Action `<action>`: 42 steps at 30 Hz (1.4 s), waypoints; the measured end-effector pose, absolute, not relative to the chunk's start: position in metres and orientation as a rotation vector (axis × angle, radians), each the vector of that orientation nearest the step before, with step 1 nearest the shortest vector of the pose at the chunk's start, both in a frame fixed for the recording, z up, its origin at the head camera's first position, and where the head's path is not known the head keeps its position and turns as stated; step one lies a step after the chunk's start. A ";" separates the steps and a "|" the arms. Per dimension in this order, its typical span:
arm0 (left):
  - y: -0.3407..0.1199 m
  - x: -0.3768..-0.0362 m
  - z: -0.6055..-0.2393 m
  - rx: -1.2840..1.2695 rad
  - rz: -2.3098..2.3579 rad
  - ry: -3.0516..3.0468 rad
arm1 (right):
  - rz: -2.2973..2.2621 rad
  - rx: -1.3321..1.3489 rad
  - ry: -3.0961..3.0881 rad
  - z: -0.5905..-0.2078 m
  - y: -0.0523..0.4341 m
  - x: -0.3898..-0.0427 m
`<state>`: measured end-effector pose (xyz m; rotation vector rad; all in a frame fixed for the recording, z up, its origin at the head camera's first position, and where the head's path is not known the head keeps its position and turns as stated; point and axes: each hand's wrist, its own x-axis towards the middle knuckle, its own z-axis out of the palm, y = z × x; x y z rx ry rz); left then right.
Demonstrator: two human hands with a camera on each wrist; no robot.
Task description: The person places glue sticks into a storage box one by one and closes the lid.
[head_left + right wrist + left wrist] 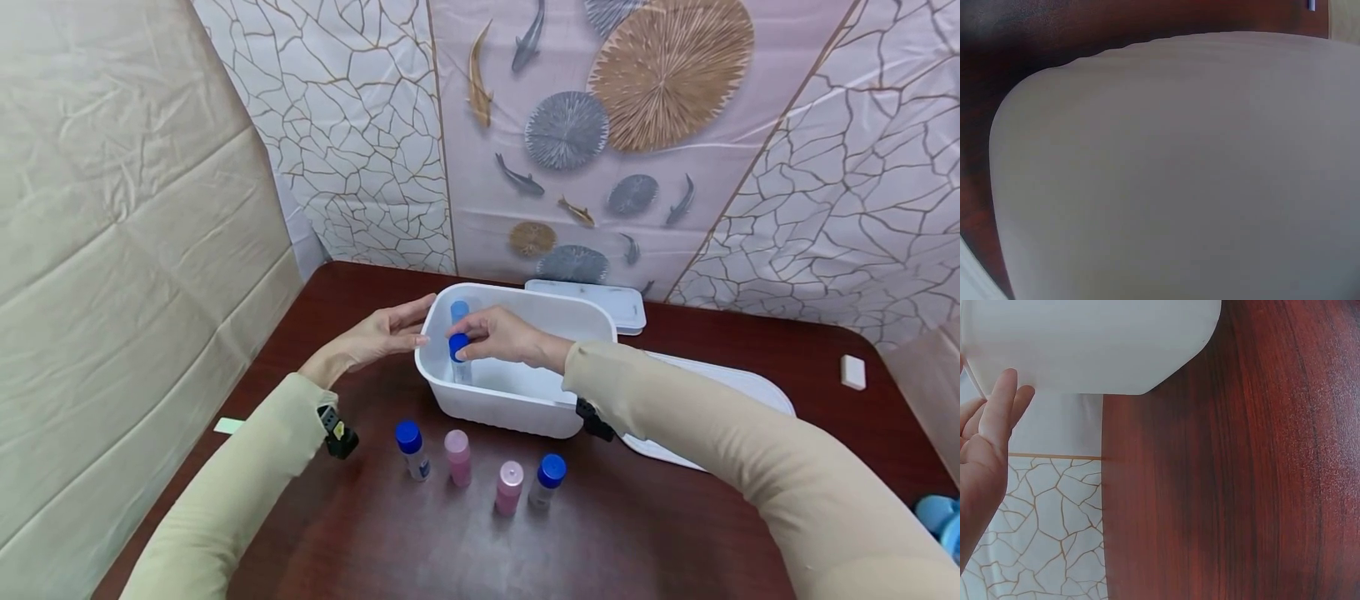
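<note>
Pinching a blue-capped bottle by its cap, the right hand holds it upright inside the white tub, near the tub's left end. The left hand rests with straight, relaxed fingers against the tub's outer left wall. Four more bottles, two blue-capped and two pink, stand on the counter just in front of the tub.

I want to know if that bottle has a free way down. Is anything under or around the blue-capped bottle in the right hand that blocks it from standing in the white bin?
Nothing visible blocks it. The right hand holds the blue-capped bottle upright inside the white bin; another blue-capped bottle stands just behind it, beside its path.
</note>
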<state>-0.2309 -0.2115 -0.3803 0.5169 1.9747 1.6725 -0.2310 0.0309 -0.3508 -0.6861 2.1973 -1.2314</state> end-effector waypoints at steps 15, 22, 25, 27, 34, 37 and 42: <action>-0.210 -0.232 -0.383 0.478 1.668 1.988 | -1.332 -0.805 2.173 -0.327 0.066 -0.215; -0.214 -0.231 -0.377 0.485 1.659 2.017 | -1.497 -0.893 2.190 -0.314 0.121 -0.152; -0.216 -0.231 -0.374 0.483 1.657 2.019 | -1.535 -0.888 2.103 -0.331 0.139 -0.127; -0.216 -0.230 -0.373 0.481 1.653 2.022 | -1.587 -0.902 2.011 -0.347 0.146 -0.116; -0.215 -0.231 -0.377 0.483 1.675 2.001 | -1.634 -0.880 1.855 -0.381 0.149 -0.104; -0.213 -0.230 -0.380 0.495 1.679 1.990 | -1.624 -0.861 1.845 -0.386 0.149 -0.103; -0.211 -0.230 -0.383 0.491 1.683 1.986 | -1.635 -0.883 1.818 -0.392 0.150 -0.102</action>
